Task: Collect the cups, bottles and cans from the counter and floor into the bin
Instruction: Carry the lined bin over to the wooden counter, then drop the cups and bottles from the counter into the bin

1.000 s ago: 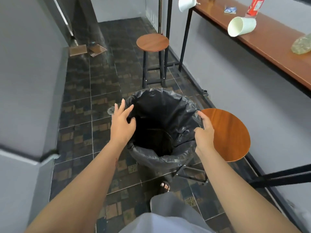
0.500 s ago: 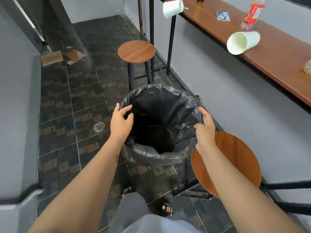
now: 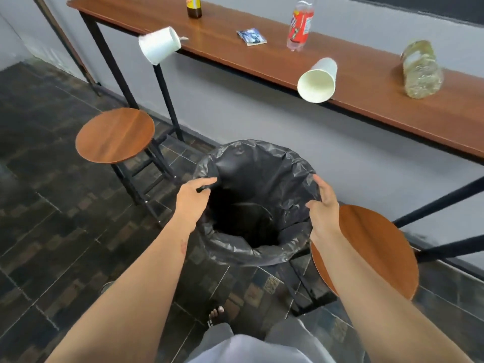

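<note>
A bin with a black liner [image 3: 262, 163] stands on the tiled floor in front of me. My left hand [image 3: 192, 199] pinches the liner's left rim and my right hand [image 3: 323, 208] holds its right rim. On the wooden counter [image 3: 366, 100] two white paper cups lie on their sides, overhanging the front edge: one at the left [image 3: 159, 45], one in the middle [image 3: 318, 81]. A red-labelled plastic bottle [image 3: 300, 24] and a brown bottle [image 3: 194, 7] stand further back. A crumpled clear bottle [image 3: 420, 70] lies at the right.
Two round wooden stools flank the bin, one to the left [image 3: 115, 134] and one close at the right [image 3: 372, 250] under my right forearm. A small blue packet [image 3: 252, 36] lies on the counter. Black counter legs [image 3: 167, 100] stand behind the left stool.
My view has swung right and up, bringing more of the counter into sight. Both hands have stayed at the bin's rim.
</note>
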The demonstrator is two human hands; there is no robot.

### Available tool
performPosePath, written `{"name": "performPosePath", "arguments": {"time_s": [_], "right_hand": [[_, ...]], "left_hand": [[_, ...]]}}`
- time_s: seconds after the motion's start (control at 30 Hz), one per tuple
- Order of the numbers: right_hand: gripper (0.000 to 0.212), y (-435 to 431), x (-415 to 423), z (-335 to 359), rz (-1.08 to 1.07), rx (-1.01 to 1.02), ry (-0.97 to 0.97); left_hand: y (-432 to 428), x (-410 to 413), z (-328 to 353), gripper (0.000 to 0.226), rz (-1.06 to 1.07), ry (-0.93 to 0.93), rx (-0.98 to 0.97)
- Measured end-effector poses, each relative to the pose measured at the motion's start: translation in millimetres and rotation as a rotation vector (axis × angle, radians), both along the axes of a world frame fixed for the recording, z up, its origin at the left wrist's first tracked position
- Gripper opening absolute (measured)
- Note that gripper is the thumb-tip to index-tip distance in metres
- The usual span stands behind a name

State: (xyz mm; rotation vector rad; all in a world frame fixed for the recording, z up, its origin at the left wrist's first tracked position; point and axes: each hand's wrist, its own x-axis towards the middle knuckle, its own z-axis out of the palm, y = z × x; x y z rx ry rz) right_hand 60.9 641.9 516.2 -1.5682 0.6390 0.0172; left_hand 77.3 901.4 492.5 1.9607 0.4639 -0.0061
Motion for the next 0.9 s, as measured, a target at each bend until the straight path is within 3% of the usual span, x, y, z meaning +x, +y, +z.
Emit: {"name": "performPosePath", "arguments": {"time_s": [0.13, 0.33, 0.73, 0.9], "right_hand": [[0.075, 0, 9, -1, -0.075, -0.097, 0.020], [0.078, -17, 29, -9, 0.025, -0.313, 0.051], [0.074, -60, 83, -22, -0.102, -0.309, 0.087], [0.059, -70, 100, -17, -0.141, -0.365, 0.053]], "left_hand": [[-5, 35, -4, 0.046, -0.077, -0.002, 0.033], [-24, 74, -14, 0.056, -0.131, 0.051, -0.059], [-71, 140, -3, 0.060, -0.179, 0.018, -0.122], [-85, 165, 5, 0.059, -0.192, 0.063, -0.153]]}}
